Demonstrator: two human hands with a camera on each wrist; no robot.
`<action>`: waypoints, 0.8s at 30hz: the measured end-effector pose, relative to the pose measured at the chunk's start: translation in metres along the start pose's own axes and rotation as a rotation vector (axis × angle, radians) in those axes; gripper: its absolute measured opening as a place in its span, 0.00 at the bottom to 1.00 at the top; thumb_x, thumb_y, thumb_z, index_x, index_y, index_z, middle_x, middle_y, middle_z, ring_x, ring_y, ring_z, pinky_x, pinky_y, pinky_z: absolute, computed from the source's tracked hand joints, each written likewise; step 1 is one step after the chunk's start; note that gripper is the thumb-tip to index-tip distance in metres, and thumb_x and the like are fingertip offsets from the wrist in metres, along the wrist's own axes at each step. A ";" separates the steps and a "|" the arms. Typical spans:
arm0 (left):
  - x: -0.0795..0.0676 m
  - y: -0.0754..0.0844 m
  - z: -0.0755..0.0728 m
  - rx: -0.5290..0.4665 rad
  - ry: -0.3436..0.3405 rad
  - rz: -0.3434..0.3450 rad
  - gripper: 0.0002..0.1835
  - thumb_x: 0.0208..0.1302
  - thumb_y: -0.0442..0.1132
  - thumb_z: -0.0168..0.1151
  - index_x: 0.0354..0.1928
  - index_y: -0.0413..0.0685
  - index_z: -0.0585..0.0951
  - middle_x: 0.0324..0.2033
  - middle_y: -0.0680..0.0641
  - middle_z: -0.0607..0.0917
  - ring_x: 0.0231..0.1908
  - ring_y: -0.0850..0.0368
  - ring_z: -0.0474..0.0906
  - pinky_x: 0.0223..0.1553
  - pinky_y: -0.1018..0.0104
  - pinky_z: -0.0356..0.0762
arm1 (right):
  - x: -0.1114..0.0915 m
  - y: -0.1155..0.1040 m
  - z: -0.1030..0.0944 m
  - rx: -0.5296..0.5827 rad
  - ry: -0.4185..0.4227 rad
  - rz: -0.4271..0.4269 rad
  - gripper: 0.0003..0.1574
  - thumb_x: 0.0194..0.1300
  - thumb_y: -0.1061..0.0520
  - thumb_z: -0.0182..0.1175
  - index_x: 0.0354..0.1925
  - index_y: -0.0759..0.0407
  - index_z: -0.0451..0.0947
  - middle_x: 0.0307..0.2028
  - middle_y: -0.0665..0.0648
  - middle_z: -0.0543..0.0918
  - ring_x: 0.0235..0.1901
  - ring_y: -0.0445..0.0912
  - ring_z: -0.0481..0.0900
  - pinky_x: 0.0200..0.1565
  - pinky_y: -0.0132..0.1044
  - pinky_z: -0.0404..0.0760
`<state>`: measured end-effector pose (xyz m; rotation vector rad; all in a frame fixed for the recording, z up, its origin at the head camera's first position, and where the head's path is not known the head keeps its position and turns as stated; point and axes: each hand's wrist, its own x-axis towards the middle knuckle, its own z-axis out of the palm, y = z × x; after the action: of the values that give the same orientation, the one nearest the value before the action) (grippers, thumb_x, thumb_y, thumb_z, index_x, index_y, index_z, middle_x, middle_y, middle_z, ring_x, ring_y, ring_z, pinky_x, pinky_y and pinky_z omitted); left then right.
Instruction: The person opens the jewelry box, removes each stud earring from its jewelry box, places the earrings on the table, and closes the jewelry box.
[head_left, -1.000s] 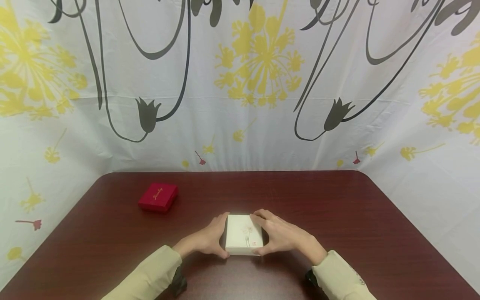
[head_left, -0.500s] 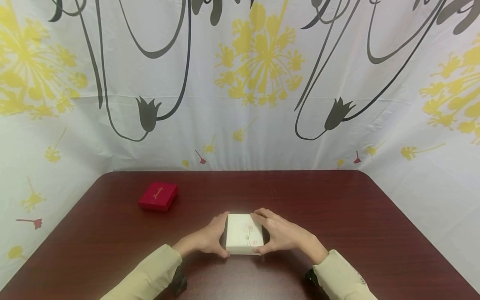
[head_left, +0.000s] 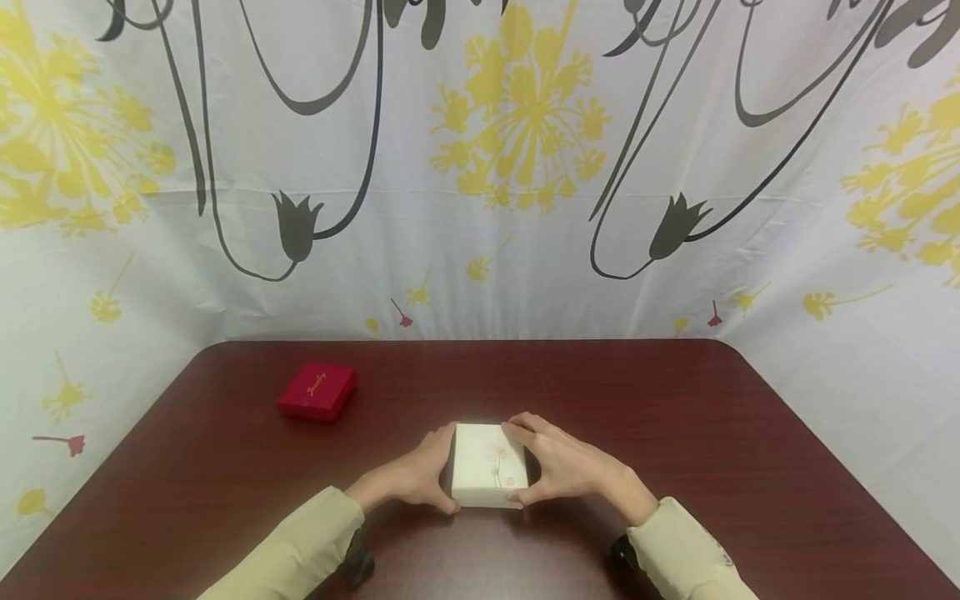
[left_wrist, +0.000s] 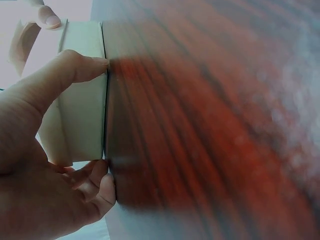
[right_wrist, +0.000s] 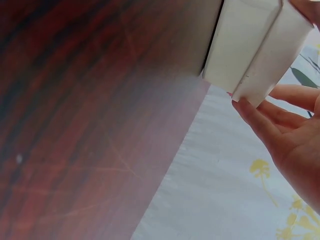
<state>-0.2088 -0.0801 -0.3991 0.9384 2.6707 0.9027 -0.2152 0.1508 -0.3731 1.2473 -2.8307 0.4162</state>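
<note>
A square white box point(head_left: 483, 458) with a fine flower drawing and a small red mark stands on the table between both hands. My left hand point(head_left: 420, 473) grips its lower part point(left_wrist: 85, 120) from the left, thumb on the near side and fingers round the far side. From the right, my right hand point(head_left: 566, 467) grips the lid point(right_wrist: 280, 50), thumb at the near edge and fingers at the far one. A seam shows between lid and lower part in both wrist views. In the right wrist view the lid leans at an angle to the lower part. The inside is hidden.
A red box point(head_left: 317, 392) with gold lettering lies at the back left of the dark reddish wooden table point(head_left: 675, 417). Behind the table hangs a white curtain point(head_left: 412, 275) with yellow and grey flower prints.
The lid has risen slightly and looks a little larger, with my right hand moving up with it. My left hand stays at almost the same place. The red box has not moved.
</note>
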 end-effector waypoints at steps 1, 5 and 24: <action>0.000 -0.001 0.000 -0.005 0.002 0.005 0.53 0.28 0.34 0.73 0.58 0.29 0.52 0.50 0.36 0.65 0.55 0.39 0.58 0.56 0.46 0.57 | 0.000 0.000 0.000 0.005 -0.002 0.001 0.53 0.40 0.38 0.66 0.59 0.64 0.63 0.53 0.56 0.67 0.49 0.45 0.69 0.47 0.38 0.73; -0.002 -0.003 0.001 -0.001 0.023 0.054 0.51 0.29 0.35 0.73 0.57 0.30 0.52 0.48 0.37 0.66 0.53 0.40 0.59 0.55 0.48 0.59 | -0.001 0.000 -0.001 0.010 -0.004 0.005 0.52 0.41 0.39 0.66 0.59 0.64 0.63 0.54 0.57 0.66 0.48 0.45 0.70 0.45 0.38 0.73; 0.000 -0.002 0.000 0.019 -0.028 -0.035 0.57 0.32 0.36 0.74 0.61 0.25 0.48 0.58 0.28 0.58 0.60 0.35 0.51 0.60 0.46 0.52 | -0.004 0.002 -0.005 0.006 0.044 -0.023 0.50 0.41 0.40 0.65 0.58 0.64 0.64 0.53 0.56 0.66 0.48 0.44 0.69 0.46 0.37 0.73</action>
<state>-0.2095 -0.0810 -0.4002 0.8981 2.6676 0.8520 -0.2146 0.1563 -0.3690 1.2550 -2.7778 0.4465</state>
